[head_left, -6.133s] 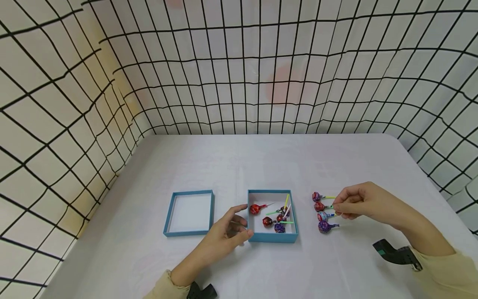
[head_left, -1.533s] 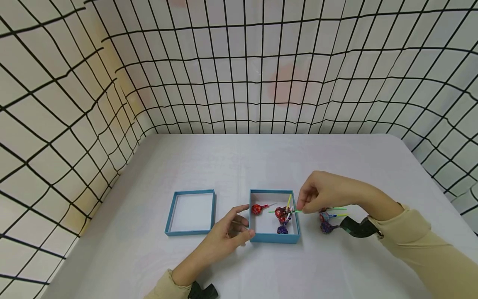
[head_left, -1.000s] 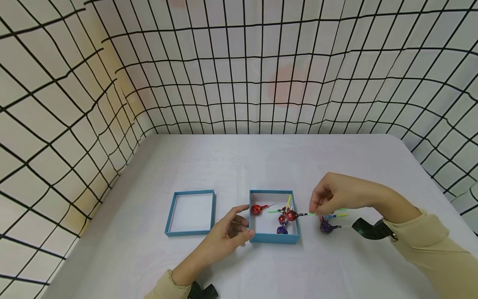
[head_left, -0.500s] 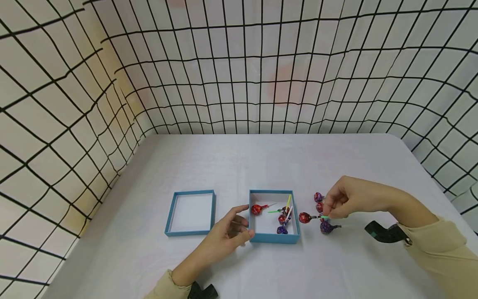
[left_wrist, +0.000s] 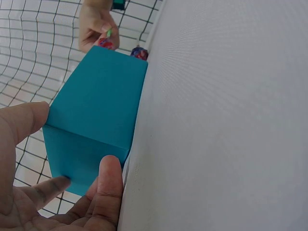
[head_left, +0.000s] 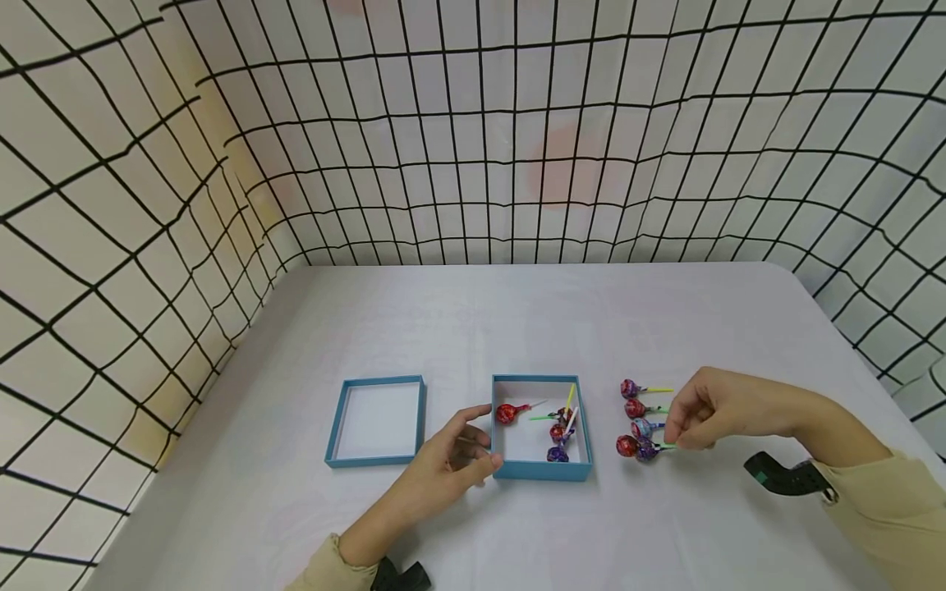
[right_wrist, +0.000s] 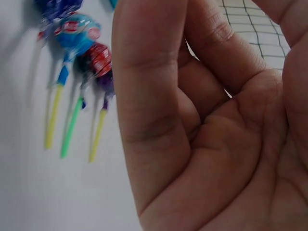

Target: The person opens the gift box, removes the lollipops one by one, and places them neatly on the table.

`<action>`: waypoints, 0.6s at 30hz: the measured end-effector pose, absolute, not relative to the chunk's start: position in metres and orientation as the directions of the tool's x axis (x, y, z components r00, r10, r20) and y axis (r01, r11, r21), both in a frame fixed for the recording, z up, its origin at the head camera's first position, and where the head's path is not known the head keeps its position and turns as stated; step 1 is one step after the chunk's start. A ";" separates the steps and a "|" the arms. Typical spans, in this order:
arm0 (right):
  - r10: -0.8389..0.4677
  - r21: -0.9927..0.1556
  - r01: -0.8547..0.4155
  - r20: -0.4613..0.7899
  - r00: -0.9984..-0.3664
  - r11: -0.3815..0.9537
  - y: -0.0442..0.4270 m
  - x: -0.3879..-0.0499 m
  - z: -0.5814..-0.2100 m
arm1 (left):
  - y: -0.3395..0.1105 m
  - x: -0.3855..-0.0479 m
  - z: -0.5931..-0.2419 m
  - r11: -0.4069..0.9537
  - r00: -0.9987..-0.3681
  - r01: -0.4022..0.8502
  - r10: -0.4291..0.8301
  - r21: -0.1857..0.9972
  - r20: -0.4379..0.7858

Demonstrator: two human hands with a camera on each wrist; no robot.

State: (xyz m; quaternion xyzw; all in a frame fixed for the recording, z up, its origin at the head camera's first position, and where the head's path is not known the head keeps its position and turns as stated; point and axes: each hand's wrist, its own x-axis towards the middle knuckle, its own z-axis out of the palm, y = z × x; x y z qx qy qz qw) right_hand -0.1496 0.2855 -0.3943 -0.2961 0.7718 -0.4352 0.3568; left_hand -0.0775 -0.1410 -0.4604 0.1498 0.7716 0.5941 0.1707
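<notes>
Touching the blue box [head_left: 543, 470] with loose fingers, the left hand [head_left: 452, 472] grips nothing. The right hand [head_left: 727, 413], almost closed, pinches a red lollipop [head_left: 626, 446] by its green stick [head_left: 668, 446], right beside a purple lollipop [head_left: 646, 451]; I can't tell if they touch. Letting go too high could make it roll and bump the blue lollipop [head_left: 640, 428] behind.

A red-wrapped lollipop [head_left: 626, 446], its stick [head_left: 668, 446] seemingly green, points headfirst toward the open-topped blue box [head_left: 543, 470] nearby.

Diffuse light, wrist views dimmer, perhaps blurry.
</notes>
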 end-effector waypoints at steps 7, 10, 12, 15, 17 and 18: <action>-0.772 -0.900 -0.096 -0.306 -0.557 0.425 0.300 -0.146 -0.409 | -0.141 -0.077 -0.460 0.253 -0.895 0.027 0.437 0.967 -0.089; -0.772 -0.902 -0.078 -0.315 -0.551 0.424 0.305 -0.144 -0.414 | -0.142 -0.078 -0.460 0.252 -0.896 0.026 0.436 0.967 -0.089; -0.769 -0.901 -0.065 -0.326 -0.551 0.428 0.307 -0.144 -0.416 | -0.142 -0.078 -0.460 0.252 -0.896 0.026 0.435 0.967 -0.089; -0.761 -0.899 -0.053 -0.336 -0.555 0.436 0.310 -0.143 -0.420 | -0.142 -0.078 -0.460 0.254 -0.896 0.028 0.435 0.967 -0.089; -0.756 -0.897 -0.041 -0.346 -0.555 0.440 0.312 -0.143 -0.422 | -0.142 -0.078 -0.460 0.255 -0.895 0.029 0.436 0.966 -0.088; -0.755 -0.897 -0.035 -0.350 -0.555 0.441 0.313 -0.143 -0.423 | -0.142 -0.078 -0.460 0.256 -0.895 0.029 0.437 0.966 -0.089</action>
